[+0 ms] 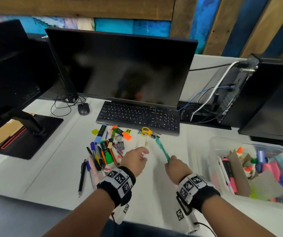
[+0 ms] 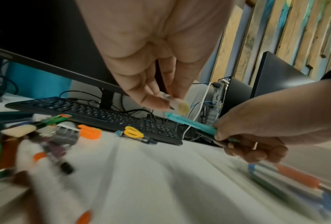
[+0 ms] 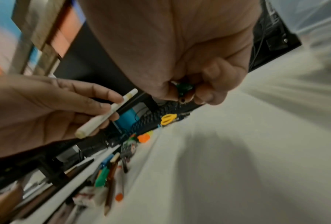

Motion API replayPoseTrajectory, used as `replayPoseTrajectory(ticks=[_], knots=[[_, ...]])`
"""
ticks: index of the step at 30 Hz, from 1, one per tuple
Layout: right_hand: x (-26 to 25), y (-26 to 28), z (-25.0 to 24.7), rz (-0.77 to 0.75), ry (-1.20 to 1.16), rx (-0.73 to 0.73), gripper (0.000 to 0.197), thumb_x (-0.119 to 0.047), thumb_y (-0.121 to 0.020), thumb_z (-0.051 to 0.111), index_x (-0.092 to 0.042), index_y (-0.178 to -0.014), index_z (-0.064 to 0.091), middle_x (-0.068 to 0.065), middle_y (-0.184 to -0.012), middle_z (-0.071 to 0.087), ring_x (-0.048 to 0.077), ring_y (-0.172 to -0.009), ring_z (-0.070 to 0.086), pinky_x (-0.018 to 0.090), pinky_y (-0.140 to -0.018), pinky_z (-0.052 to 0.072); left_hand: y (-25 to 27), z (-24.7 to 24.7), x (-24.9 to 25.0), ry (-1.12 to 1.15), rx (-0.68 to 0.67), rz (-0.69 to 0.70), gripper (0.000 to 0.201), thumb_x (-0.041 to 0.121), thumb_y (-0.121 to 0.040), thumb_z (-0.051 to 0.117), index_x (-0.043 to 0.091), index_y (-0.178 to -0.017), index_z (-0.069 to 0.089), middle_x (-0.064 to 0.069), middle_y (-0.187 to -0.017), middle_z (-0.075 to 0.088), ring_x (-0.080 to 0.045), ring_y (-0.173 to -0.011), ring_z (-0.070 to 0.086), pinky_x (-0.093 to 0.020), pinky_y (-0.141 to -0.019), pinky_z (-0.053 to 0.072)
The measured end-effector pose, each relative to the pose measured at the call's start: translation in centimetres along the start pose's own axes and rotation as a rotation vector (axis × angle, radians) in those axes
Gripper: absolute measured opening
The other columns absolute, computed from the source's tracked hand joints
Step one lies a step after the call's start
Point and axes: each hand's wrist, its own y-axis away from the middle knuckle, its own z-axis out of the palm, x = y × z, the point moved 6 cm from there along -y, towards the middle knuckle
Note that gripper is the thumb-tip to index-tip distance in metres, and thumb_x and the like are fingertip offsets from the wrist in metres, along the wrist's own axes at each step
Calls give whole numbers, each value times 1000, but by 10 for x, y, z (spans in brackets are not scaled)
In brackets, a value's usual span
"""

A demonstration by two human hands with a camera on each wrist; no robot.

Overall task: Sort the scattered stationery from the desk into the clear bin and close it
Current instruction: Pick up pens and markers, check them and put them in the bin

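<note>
Left hand [image 1: 134, 161] pinched a white marker [image 3: 107, 114] between thumb and fingers, lifted off the desk [image 1: 154, 177]. Right hand [image 1: 175, 166] gripped a teal pen [image 1: 162, 148] by one end, fingers curled round it (a second thin item may be under it, unclear). Clear bin [image 1: 222, 192] sat at 3 o'clock from the hands, open, partly filled; no lid in view. Leftover pile [image 1: 105, 151] lay at 10 o'clock, yellow scissors [image 1: 146, 131] at 12 by the keyboard [image 1: 137, 115]. Likely best: carry both right, drop low inside the bin, keep long items flat so it closes.
</note>
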Motion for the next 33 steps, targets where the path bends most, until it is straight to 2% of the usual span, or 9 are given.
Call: replayPoseTrajectory(ticks=[3, 8, 11, 15, 18, 22, 26, 31, 33], knots=[[12, 15, -32, -32, -7, 49, 29, -23, -99, 32, -3, -115, 45, 15, -115, 61, 33, -102, 60, 34, -80, 45, 4, 8, 31, 65, 23, 44, 27, 13, -92, 52, 24, -114, 62, -5, -93, 58, -27, -88, 59, -31, -82, 52], [44, 35, -88, -55, -82, 190, 27, -25, -98, 32, -6, -112, 46, 14, -104, 63, 27, -82, 56, 35, -75, 46, 6, 30, 83, 100, 9, 125, 36, 14, -92, 51, 27, -125, 57, 2, -101, 55, -18, -87, 57, -17, -80, 43], [76, 42, -110, -29, -105, 238, 26, -25, -98, 31, -7, -111, 46, 14, -101, 64, 30, -85, 59, 35, -73, 46, 10, 48, 112, 148, -10, 180, 36, 11, -90, 53, 24, -123, 58, -3, -105, 57, -16, -80, 54, -26, -86, 49], [117, 50, -124, 24, -115, 263, 23, -25, -99, 31, -10, -107, 45, 2, -80, 56, 17, -68, 52, 28, -56, 37, 16, 75, 140, 132, -68, 249, 37, 9, -92, 51, 20, -127, 55, -5, -111, 54, -25, -88, 58, -28, -89, 45], [144, 52, -123, 56, -147, 242, 24, -28, -98, 33, -12, -106, 48, 4, -88, 62, 19, -76, 60, 34, -71, 52, 19, 92, 155, 149, -86, 288, 37, 8, -95, 47, 22, -127, 55, -6, -121, 57, -21, -96, 56, -29, -91, 47], [172, 60, -116, 110, -90, 203, 29, -33, -99, 32, -14, -108, 51, 2, -90, 65, 14, -78, 62, 25, -60, 45, 20, 105, 166, 215, -40, 311, 33, 10, -95, 49, 24, -123, 58, -3, -118, 56, -11, -90, 52, -21, -84, 47], [173, 66, -105, 82, 189, 127, 28, -22, -100, 35, -10, -113, 56, 4, -102, 67, 19, -91, 66, 29, -76, 53, 21, 117, 172, 210, -19, 315, 30, 13, -93, 53, 26, -119, 59, 1, -114, 55, -6, -83, 50, -22, -87, 46], [169, 61, -98, 90, 179, 140, 26, -20, -97, 39, -12, -102, 63, 3, -100, 67, 19, -93, 65, 25, -70, 48, 21, 125, 173, 178, -10, 301, 30, 16, -91, 56, 26, -119, 59, 6, -110, 53, 0, -77, 49, -18, -83, 44], [166, 58, -95, 62, 210, 108, 24, -21, -96, 41, -14, -99, 64, 1, -90, 65, 19, -89, 65, 25, -65, 45, 21, 126, 173, 156, -7, 306, 29, 16, -91, 57, 26, -118, 60, 8, -108, 51, 0, -75, 49, -18, -83, 45]])
